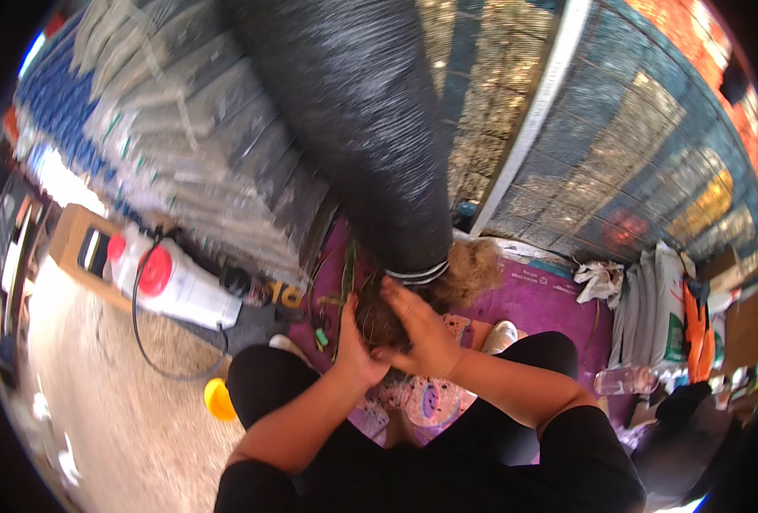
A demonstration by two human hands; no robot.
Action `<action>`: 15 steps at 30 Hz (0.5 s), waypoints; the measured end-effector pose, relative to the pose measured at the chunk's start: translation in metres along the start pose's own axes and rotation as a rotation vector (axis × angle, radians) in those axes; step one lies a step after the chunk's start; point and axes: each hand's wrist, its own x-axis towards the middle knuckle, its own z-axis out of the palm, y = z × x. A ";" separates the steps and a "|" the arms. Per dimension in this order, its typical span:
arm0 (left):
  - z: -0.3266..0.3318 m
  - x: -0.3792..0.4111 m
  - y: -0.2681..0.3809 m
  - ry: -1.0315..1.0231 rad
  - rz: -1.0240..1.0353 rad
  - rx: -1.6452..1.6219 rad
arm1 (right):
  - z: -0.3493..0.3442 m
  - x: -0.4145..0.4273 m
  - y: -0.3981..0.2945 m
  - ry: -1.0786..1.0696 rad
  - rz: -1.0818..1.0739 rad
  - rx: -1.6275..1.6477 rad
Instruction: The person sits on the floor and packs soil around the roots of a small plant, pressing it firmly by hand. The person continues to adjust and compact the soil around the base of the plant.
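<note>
Between my cupped hands is a dark brown ball of fibrous material, possibly a root ball (382,317), with fine pale strands on it. My left hand (356,353) presses its near left side, fingers pointing away from me. Across its right side lies my right hand (427,336), fingers spread. The hands partly hide the ball. Just beyond it, the lower end of a tall black plastic-wrapped roll (379,128) bears a pale band. A tuft of light brown fibre (475,272) lies right of that end. Long green leaves (349,272) lie left of the ball, on a purple sheet (545,308).
At left stand a white sprayer tank with a red cap (180,276) and a yellow rounded object (220,399). Stacked plastic-wrapped bags (180,147) rise behind. On the right are upright bags (648,308), an orange cloth (698,333) and a clear bottle (624,381).
</note>
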 end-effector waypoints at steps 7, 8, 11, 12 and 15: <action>0.001 -0.006 -0.002 -0.142 -0.090 0.068 | -0.005 0.002 0.009 0.023 0.024 0.045; 0.001 -0.005 -0.003 -0.167 -0.118 0.109 | -0.006 0.001 0.011 0.047 0.011 0.067; 0.018 -0.016 -0.003 -0.246 -0.183 0.164 | -0.015 0.003 0.014 0.087 -0.013 0.117; 0.017 -0.015 0.000 -0.233 -0.218 0.246 | -0.021 0.004 0.015 0.077 -0.010 0.100; 0.003 -0.012 0.014 -0.161 -0.188 0.586 | -0.034 0.007 0.020 0.058 -0.004 0.072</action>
